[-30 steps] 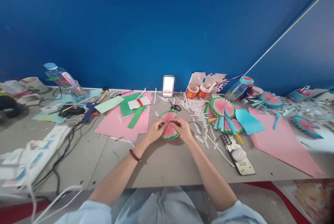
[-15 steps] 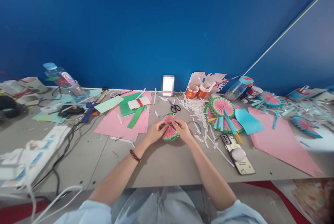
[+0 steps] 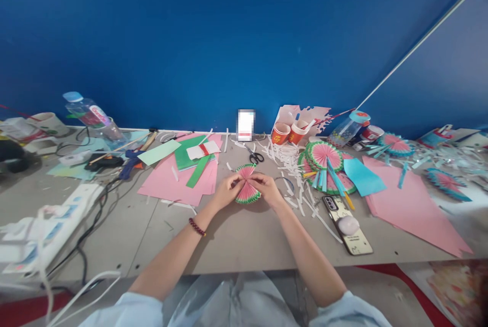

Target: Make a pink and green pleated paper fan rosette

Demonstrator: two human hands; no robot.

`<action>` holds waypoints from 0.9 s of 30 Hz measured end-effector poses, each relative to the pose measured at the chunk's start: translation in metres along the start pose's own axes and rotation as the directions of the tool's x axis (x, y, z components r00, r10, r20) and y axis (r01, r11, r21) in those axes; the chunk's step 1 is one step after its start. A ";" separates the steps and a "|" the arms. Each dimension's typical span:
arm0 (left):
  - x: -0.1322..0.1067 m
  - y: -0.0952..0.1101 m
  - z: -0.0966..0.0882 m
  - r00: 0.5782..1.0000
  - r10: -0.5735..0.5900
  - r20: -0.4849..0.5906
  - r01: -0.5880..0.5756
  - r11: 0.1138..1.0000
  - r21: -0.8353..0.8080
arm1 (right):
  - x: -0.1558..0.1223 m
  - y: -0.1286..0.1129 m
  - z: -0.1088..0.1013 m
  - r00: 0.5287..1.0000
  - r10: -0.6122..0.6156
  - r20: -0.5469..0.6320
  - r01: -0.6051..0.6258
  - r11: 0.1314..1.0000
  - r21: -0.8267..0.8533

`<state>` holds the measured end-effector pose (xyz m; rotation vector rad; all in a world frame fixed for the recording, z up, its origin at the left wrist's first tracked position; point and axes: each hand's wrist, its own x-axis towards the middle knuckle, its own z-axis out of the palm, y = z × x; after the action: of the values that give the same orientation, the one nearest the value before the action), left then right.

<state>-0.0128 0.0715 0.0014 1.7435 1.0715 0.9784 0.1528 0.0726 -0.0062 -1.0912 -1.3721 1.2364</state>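
Between my two hands, above the grey table, is a pleated paper fan point(image 3: 247, 195), pink with a green and white rim. My left hand point(image 3: 227, 188) pinches it near the centre from the left. From the right, my right hand point(image 3: 266, 187) pinches it near the same spot, fingers closed. The fan's pleats spread out above and below the fingers, while its middle is partly hidden by them. Just beyond lie black-handled scissors point(image 3: 256, 157). A roll of clear tape point(image 3: 285, 185) rests among paper strips to the right of my right hand.
Pink sheets point(image 3: 160, 184) and green paper point(image 3: 196, 173) lie left. To the right are paper scraps point(image 3: 287, 159), finished watermelon fans point(image 3: 324, 156), blue paper point(image 3: 364, 177) and a phone point(image 3: 347, 228). Paper cups point(image 3: 281, 134) stand at the back. A power strip point(image 3: 57, 225) with cables occupies the left.
The fan has shifted very slightly left and up in my fingers' grip. Both hands keep their pinch, with the right fingers reaching a little farther over the centre.
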 end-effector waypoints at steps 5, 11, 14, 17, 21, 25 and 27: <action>-0.001 0.000 0.001 1.000 0.003 0.009 -0.003 1.000 0.022 | 0.000 -0.001 0.000 1.000 0.016 -0.007 -0.016 0.999 -0.044; -0.001 -0.002 0.000 1.000 0.014 -0.008 -0.014 1.000 0.025 | -0.003 -0.007 -0.002 0.999 0.024 0.044 -0.022 0.998 -0.064; -0.001 -0.001 0.000 1.000 0.011 0.001 -0.012 0.999 0.044 | -0.002 -0.006 -0.003 0.999 0.001 0.038 0.003 0.994 -0.107; -0.002 0.000 0.000 1.000 0.002 0.010 -0.003 0.997 0.071 | -0.002 -0.005 -0.004 0.999 -0.039 0.020 0.042 0.986 -0.160; -0.002 -0.001 0.001 1.000 0.004 0.008 -0.005 0.996 0.092 | -0.002 -0.004 -0.002 0.998 -0.062 0.028 0.067 0.975 -0.210; -0.001 -0.001 0.001 1.000 0.027 0.003 -0.027 0.993 0.113 | -0.002 0.001 0.000 0.999 -0.046 0.030 0.051 0.976 -0.212; -0.001 0.000 0.000 0.998 0.060 -0.015 -0.058 0.989 0.140 | -0.001 0.004 0.001 1.000 -0.028 0.015 0.030 0.979 -0.202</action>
<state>-0.0136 0.0705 0.0008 1.8914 1.1294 0.9788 0.1523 0.0716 -0.0106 -1.1999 -1.5435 1.1016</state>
